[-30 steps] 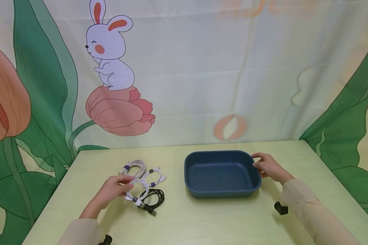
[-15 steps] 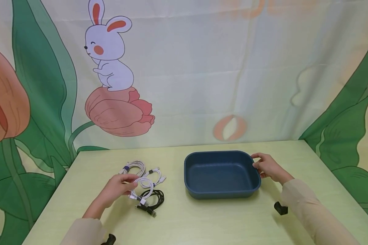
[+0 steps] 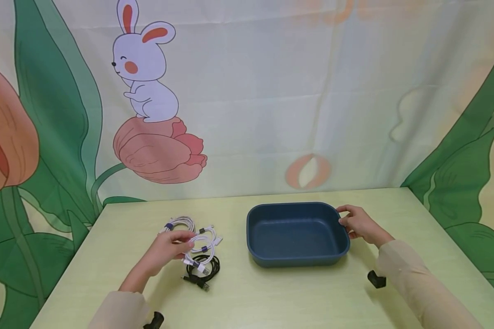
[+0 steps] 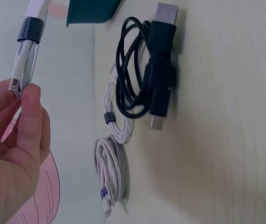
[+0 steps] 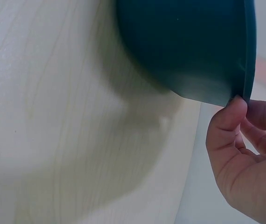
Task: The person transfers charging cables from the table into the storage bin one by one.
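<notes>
My left hand (image 3: 164, 252) pinches a coiled white USB cable (image 4: 26, 60) between thumb and fingers, lifted off the table. In the left wrist view, a dark band wraps its strands. Below it on the table lies a coiled black USB cable (image 4: 160, 70), its metal plugs showing. Two more coiled white cables lie behind: a thicker bundle (image 4: 112, 165) with a blue tie and a smaller one (image 4: 119, 128) with a dark tie. To the right stands a dark blue rectangular bin (image 3: 296, 261) with nothing inside. My right hand (image 3: 361, 225) pinches the rim at its right end.
The pale wood-grain table (image 3: 263, 297) ends at the back against a hanging cloth (image 3: 247, 114) printed with a rabbit, tulips and leaves. Black pieces (image 3: 376, 279) show beside both sleeves.
My left hand has moved to the right with the white cable, which now hangs partly over the black one and the smaller white one. My right hand and the bin stay put.
</notes>
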Available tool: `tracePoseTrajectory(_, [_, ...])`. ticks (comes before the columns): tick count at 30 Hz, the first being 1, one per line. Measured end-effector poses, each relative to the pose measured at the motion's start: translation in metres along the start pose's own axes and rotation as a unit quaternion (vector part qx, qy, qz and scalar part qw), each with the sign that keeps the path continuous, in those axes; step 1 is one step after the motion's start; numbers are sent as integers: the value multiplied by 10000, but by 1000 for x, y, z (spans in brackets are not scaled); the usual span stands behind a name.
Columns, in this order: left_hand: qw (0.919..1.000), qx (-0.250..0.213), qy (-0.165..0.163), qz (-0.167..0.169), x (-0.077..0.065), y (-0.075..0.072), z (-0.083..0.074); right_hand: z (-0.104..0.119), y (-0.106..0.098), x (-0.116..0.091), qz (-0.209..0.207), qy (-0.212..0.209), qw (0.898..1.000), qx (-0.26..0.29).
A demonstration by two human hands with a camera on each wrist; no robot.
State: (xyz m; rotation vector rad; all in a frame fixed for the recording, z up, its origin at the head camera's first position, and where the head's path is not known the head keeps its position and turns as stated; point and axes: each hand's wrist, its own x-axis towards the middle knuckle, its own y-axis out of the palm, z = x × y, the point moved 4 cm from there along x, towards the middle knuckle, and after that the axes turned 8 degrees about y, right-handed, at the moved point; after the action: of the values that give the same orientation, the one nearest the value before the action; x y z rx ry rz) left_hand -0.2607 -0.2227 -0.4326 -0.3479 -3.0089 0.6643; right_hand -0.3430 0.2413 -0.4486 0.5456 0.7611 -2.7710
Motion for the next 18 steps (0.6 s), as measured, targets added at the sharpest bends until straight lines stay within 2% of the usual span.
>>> tracePoseTrajectory(6, [9999,-41,85,-36,4,7,-10,-1,0,1,26,-9,10000,19])
tracePoseTrajectory(18, [10000,2,-55,-48,10,19,-16,-2,0,3,33,-3,10000,72])
